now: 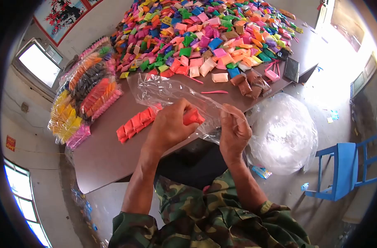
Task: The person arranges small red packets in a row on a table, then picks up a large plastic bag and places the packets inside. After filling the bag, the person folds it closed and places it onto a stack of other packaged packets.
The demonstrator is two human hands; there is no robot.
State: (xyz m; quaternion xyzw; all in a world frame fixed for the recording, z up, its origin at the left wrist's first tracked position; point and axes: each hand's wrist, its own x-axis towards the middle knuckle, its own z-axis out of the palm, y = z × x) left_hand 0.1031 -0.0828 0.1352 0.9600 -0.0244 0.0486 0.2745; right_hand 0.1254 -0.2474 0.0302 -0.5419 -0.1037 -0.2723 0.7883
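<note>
Camouflage sleeves (205,215) frame both hands above the near edge of the worktop (110,157). The left hand (169,128) is closed around a red packet (193,118) at the mouth of a clear plastic bag (167,91). The right hand (234,132) pinches the bag's near edge. A row of red packets (134,124) lies just left of the hands. Further back is a heap of coloured packets (205,37), with bagged bundles (85,95) on the left. A blue chair (345,169) stands on the floor to the right.
</note>
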